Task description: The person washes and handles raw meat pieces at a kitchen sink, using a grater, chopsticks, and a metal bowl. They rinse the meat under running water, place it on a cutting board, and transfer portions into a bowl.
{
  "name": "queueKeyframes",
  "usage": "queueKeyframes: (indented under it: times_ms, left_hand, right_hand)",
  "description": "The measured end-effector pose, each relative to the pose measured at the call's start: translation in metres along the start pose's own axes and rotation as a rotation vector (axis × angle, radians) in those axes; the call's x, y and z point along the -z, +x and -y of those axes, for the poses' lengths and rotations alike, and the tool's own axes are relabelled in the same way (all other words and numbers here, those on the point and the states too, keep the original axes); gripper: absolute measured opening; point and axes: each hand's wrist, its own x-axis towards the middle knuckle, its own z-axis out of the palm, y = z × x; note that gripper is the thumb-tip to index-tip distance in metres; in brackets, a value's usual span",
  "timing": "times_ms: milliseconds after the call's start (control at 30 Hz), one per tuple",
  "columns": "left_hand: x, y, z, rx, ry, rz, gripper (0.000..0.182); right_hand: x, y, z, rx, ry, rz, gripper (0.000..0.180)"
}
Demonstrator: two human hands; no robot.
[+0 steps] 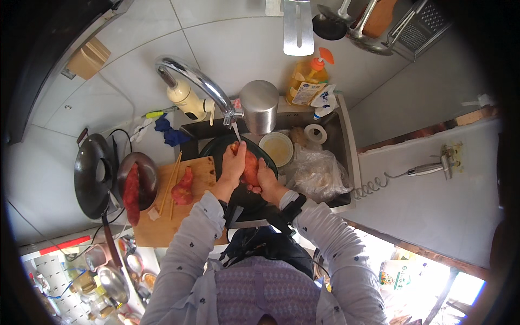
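Note:
Both my hands grip one orange-red sweet potato [250,165] over a dark green basin [211,148] in the sink. My left hand [233,164] clasps its upper left side, thumb along the top. Lower down, my right hand [266,178] wraps its right side. From the chrome faucet [199,79] a stream of water [236,131] falls by my left fingertips. A smaller red sweet potato [183,187] lies on the wooden cutting board [150,237] to the left, beside a pair of chopsticks [170,183]. Another long sweet potato [131,197] rests across a dark round lid [148,174].
A pale bowl [276,148], a white roll [315,134] and a clear plastic bag [321,172] crowd the sink's right side. Behind stand a steel cylinder [260,107] and an orange-topped pump bottle [306,83]. A black wok [91,174] stands far left; a spatula [298,30] hangs above.

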Motion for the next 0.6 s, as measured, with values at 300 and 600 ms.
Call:
queueKeyframes:
  times_ms: [300, 600]
  left_hand:
    - [0.023, -0.001, -0.009, 0.011, -0.695, 0.369, 0.023]
    - [0.025, 0.012, -0.012, 0.139, -0.629, 0.381, 0.014]
  right_hand:
    - [-0.011, -0.033, 0.022, 0.207, -0.110, 0.036, 0.057]
    - [-0.010, -0.030, 0.019, 0.125, -0.074, 0.110, 0.061]
